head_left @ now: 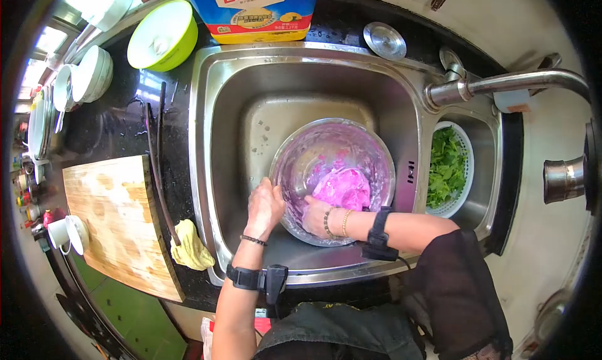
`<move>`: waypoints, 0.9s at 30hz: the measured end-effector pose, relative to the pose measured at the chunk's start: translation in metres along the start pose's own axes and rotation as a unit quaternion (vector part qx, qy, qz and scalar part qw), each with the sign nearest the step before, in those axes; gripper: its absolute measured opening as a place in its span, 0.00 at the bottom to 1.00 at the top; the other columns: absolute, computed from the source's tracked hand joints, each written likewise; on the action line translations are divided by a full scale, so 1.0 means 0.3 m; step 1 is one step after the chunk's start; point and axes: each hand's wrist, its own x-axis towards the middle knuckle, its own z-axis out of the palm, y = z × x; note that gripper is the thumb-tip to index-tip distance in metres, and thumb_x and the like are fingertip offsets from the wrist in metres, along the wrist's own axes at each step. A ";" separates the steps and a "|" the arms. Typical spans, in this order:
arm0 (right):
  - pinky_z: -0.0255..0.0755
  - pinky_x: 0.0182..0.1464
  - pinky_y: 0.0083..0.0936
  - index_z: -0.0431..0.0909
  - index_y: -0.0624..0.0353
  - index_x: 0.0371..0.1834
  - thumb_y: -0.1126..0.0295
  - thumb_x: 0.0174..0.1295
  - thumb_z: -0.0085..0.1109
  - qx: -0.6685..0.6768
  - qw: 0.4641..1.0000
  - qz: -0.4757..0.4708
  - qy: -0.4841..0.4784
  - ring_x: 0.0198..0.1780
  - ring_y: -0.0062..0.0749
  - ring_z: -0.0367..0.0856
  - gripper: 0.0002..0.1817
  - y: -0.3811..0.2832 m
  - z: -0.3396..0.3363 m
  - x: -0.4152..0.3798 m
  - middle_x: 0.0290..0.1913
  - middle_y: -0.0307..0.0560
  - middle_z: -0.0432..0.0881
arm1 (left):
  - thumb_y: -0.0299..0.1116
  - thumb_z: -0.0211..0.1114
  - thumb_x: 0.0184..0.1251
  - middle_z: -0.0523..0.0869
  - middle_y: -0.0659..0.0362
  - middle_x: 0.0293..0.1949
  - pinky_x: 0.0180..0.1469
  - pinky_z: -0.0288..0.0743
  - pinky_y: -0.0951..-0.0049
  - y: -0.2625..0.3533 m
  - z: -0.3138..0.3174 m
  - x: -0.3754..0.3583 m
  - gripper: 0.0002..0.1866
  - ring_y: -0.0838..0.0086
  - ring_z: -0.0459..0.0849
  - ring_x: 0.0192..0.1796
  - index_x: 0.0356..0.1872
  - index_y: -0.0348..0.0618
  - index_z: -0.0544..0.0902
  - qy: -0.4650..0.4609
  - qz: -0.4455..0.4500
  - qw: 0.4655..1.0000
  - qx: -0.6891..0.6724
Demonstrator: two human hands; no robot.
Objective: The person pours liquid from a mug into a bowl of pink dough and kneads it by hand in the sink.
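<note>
A stainless steel bowl (298, 137) stands in the large basin of the sink, its inner wall smeared with pink and whitish residue. Inside lies a bright pink lump of dough (345, 187), soft and uneven. My left hand (266, 204) is closed at the bowl's left rim, with the fingertips partly hidden against it. Down in the bowl, my right hand (318, 217) presses against the dough's lower left side, its fingers curled and partly out of sight. Both wrists wear beaded bracelets and black straps with small devices.
A white colander (466, 148) of leafy greens (446, 166) sits in the small basin under the faucet (501, 84). Left of the sink are a cutting board (119, 225), a yellow cloth (190, 246) and a green bowl (179, 46). A detergent container (257, 12) stands behind.
</note>
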 end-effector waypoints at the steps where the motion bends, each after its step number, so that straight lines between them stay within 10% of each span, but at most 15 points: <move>1: 0.63 0.50 0.38 0.80 0.55 0.26 0.64 0.44 0.53 -0.002 1.000 -0.002 -0.002 0.42 0.35 0.77 0.10 0.003 0.006 -0.019 0.30 0.43 0.80 | 0.30 0.53 0.56 0.78 0.38 0.26 0.36 0.70 0.52 -0.004 0.002 -0.001 0.09 0.44 0.77 0.33 0.28 0.31 0.71 0.004 0.005 1.000 -0.002; 5: 0.62 0.51 0.39 0.79 0.55 0.28 0.66 0.41 0.54 0.030 0.999 -0.021 0.017 0.39 0.39 0.76 0.10 0.021 -0.013 -0.162 0.29 0.44 0.78 | 0.30 0.53 0.56 0.78 0.38 0.26 0.36 0.71 0.52 0.001 -0.007 -0.005 0.09 0.44 0.77 0.33 0.28 0.31 0.70 -0.006 0.012 1.000 0.011; 8: 0.66 0.46 0.36 0.76 0.55 0.29 0.67 0.42 0.56 0.189 0.951 -0.021 0.243 0.36 0.40 0.76 0.10 0.076 -0.046 -0.247 0.31 0.44 0.78 | 0.30 0.53 0.56 0.78 0.38 0.26 0.36 0.71 0.52 0.006 -0.008 -0.007 0.09 0.45 0.78 0.33 0.29 0.31 0.71 0.000 0.011 1.000 0.002; 14: 0.71 0.37 0.31 0.73 0.46 0.30 0.66 0.49 0.51 0.112 0.927 0.194 0.301 0.36 0.33 0.77 0.05 0.075 -0.042 -0.347 0.30 0.41 0.75 | 0.30 0.54 0.56 0.78 0.38 0.26 0.36 0.71 0.53 0.005 -0.006 -0.007 0.09 0.46 0.78 0.33 0.29 0.31 0.71 0.004 -0.006 1.000 -0.010; 18: 0.64 0.52 0.32 0.73 0.47 0.40 0.60 0.50 0.48 0.064 0.968 0.148 0.194 0.46 0.29 0.73 0.14 0.097 0.107 -0.398 0.42 0.39 0.76 | 0.30 0.54 0.56 0.79 0.38 0.26 0.37 0.71 0.53 0.011 -0.009 -0.005 0.09 0.46 0.79 0.34 0.29 0.31 0.72 0.001 -0.021 0.999 -0.027; 27: 0.69 0.43 0.32 0.74 0.50 0.36 0.58 0.51 0.50 -0.041 0.995 0.035 0.087 0.39 0.33 0.77 0.13 0.130 0.146 -0.195 0.34 0.41 0.79 | 0.30 0.53 0.57 0.80 0.40 0.27 0.38 0.72 0.54 0.029 -0.024 -0.003 0.09 0.46 0.79 0.34 0.31 0.31 0.71 -0.038 -0.076 0.996 -0.032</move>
